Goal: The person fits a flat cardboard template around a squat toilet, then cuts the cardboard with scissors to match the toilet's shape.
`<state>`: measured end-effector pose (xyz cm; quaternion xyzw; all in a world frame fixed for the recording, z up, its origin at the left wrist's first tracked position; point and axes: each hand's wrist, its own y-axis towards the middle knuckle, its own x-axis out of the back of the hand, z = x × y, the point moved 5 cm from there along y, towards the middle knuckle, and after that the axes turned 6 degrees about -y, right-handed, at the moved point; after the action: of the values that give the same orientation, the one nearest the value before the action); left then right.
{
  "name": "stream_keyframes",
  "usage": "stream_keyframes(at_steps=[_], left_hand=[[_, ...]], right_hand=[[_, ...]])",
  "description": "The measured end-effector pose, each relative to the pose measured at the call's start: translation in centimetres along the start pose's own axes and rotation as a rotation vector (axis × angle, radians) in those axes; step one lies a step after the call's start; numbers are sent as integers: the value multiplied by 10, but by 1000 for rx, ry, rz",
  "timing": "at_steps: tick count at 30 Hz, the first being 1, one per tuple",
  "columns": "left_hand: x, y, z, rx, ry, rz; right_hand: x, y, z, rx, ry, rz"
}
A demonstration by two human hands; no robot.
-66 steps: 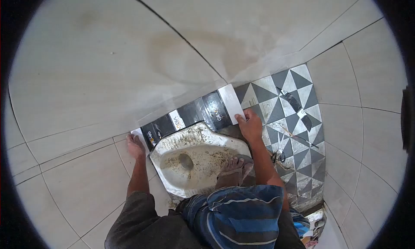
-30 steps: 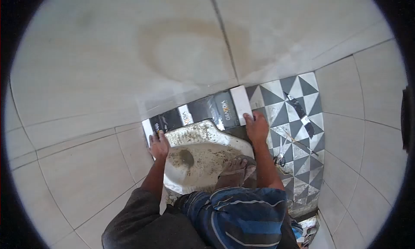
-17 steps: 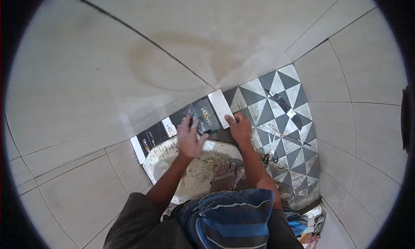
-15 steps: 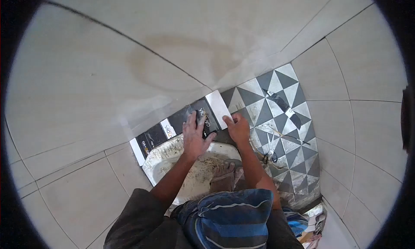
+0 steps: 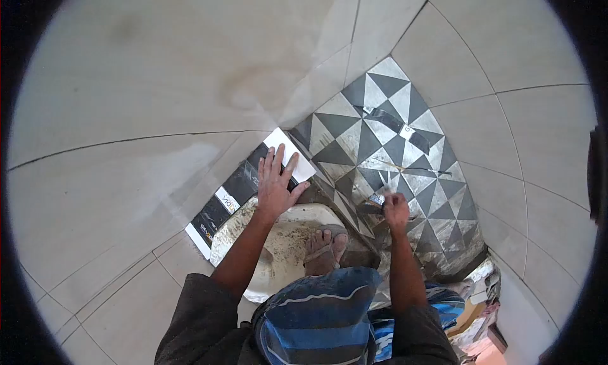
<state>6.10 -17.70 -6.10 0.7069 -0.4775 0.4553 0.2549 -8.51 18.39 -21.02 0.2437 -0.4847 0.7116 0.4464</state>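
My left hand [image 5: 275,182] lies flat, fingers spread, on a black-and-white printed cardboard strip [image 5: 244,177] along the wall base. Its white end [image 5: 302,166] shows beside my fingertips. Down on the patterned floor, my right hand [image 5: 396,211] is closed at the handles of a pair of scissors [image 5: 387,177]. The blades point away from me; the fingers and handles are partly blurred. Below the strip is a dirty white squat toilet pan [image 5: 288,220], with my sandalled foot [image 5: 326,246] on it.
Grey-and-white triangle-patterned tiles [image 5: 380,134] cover the raised floor at right. A torn black strip with white patches [image 5: 387,120] and a thin dark stick [image 5: 423,169] lie there. Large beige wall tiles [image 5: 158,99] enclose the corner. Assorted clutter [image 5: 478,314] sits at lower right.
My right hand has left the cardboard strip's white end and moved right and down to the scissors. My left hand has shifted towards that white end. The view has turned.
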Motion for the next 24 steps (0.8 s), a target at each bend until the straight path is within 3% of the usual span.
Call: stream_keyframes(at_steps=[1,3,7,9,12,15,19,21,24], left_hand=[[-2,-1,0,-4,0,9],[-1,0,-1,-11,2,-29],[-6,-1,2,24,18,9],[-8,-2,2,27,44,32],[-11,-1,1,29,62,70],[-12,0,1,45,47,94],[-13,-1,2,47,42,88],[-14,0,3,53,31,70],[-13,0,5,64,30,27]], right_hand=[[8,-8,-20,-9,1,1],[20,-23,-42,80,-344,-3],[7,-40,-73,99,-324,37],[-9,-41,-87,101,-315,-91],[-24,-28,-98,44,-362,-2],[-8,-26,-70,-64,-373,-112],[-5,-21,-54,-10,-385,-86],[-5,-17,-52,-100,-431,-126],[-3,-7,-18,85,-194,-200]])
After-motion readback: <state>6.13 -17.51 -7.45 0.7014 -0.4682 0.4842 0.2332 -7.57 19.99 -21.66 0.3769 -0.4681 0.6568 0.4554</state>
